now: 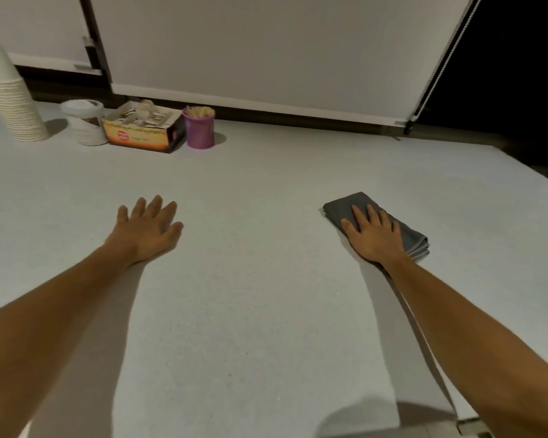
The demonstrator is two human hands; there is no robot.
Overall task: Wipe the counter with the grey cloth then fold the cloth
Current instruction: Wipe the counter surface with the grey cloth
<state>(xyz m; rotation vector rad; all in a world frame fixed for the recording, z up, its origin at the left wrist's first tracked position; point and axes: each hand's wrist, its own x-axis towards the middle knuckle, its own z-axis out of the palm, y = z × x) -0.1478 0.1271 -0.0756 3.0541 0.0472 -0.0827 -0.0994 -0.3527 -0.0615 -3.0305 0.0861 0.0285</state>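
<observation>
1. Right hand [375, 237] is lying flat, fingers spread, pressing on the folded grey cloth [345, 207] at the counter's right side.
2. Left hand [147, 230] is resting open, holding nothing, on the smooth speckled counter [250, 279].
3. Stacked ribbed paper cups [10, 99] are standing far left.

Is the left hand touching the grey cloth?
No, the left hand lies flat on the bare counter, far from the grey cloth, which sits under the right hand.
</observation>
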